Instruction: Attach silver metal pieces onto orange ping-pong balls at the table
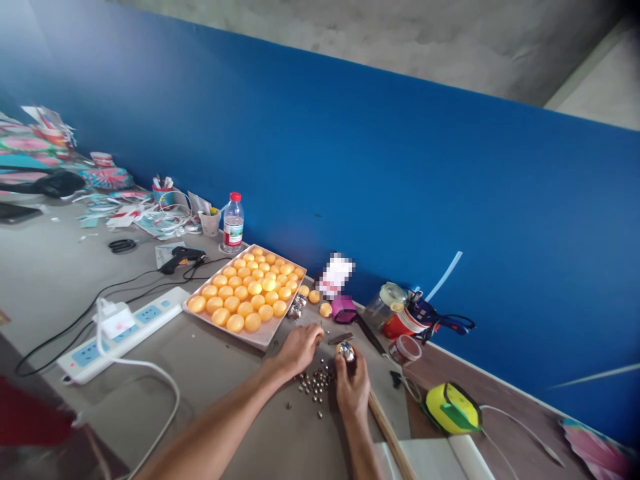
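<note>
My right hand (355, 387) is wrapped round an orange ball covered in shiny silver pieces (346, 351), held just above the table. Left of it, my left hand (299, 348) has its fingers pinched together; whatever they may hold is hidden. Between and below the hands lie several small silver beads (318, 381), scattered loose on the grey table. A shallow box (262, 339) of orange balls, like ping-pong balls (253, 322), stands beyond my left hand. Next to its right corner are silver-covered balls (297, 307) and a few loose orange balls (314, 296).
A white power strip (150, 327) with cables lies left. Behind it are a glue gun (183, 257), scissors (123, 246) and a water bottle (233, 223). To the right are a plastic jar (387, 303), a yellow-green object (453, 408) and a wooden stick (390, 437). A blue partition (350, 153) stands behind.
</note>
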A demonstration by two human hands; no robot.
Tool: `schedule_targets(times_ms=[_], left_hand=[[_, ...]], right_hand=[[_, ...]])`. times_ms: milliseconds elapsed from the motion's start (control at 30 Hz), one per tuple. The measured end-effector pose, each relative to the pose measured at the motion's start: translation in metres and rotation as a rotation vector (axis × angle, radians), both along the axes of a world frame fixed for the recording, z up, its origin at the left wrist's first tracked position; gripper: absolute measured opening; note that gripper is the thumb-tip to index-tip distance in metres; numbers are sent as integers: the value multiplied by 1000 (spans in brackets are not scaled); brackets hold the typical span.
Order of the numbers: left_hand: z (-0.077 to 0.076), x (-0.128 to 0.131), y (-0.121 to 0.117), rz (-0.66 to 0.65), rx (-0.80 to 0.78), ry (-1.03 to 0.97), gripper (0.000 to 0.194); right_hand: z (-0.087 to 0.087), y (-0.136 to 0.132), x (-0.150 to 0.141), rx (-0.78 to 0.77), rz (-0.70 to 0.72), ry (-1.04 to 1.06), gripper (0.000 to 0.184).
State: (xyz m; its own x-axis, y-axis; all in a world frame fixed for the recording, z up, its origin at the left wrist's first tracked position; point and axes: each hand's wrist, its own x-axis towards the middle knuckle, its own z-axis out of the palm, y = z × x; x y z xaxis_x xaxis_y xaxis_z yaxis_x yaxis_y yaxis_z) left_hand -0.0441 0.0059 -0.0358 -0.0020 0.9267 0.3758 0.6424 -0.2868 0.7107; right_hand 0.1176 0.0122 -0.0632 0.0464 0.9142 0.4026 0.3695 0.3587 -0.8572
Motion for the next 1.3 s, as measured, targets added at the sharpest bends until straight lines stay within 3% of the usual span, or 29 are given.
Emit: schedule_targets(times_ms=[200,367,467,567,700,800,1000,1200,1300], left_hand=[[11,1,0,-47,70,-287,20],[10,7,-2,-121,-143,-561,25],[7,11,0,-126,-233,-710,23],[3,14,4,-83,-294,-846,22],[-5,16,10,110,-401,-1013,15],[-4,17,11,148,-385,-1061,16],[13,20,1,-33,-258,-1076,24],[28,21,-11,-160,-243,-1073,23],[33,20,-13,-243,-261,-1167,25]], right_hand=[[1,0,-4,-122,96,255,47],[13,-2,-7,-314,280,660,38],[22,-3,-4,-377,362,767,39],[27,-3,-1,-425,426,783,40],[26,-3,-1,-452,469,808,38],[25,-4,-2,-438,458,767,37],[27,-5,-2,-437,464,735,39],[33,-7,1,-524,579,772,42],[34,-9,1,-528,585,759,44]])
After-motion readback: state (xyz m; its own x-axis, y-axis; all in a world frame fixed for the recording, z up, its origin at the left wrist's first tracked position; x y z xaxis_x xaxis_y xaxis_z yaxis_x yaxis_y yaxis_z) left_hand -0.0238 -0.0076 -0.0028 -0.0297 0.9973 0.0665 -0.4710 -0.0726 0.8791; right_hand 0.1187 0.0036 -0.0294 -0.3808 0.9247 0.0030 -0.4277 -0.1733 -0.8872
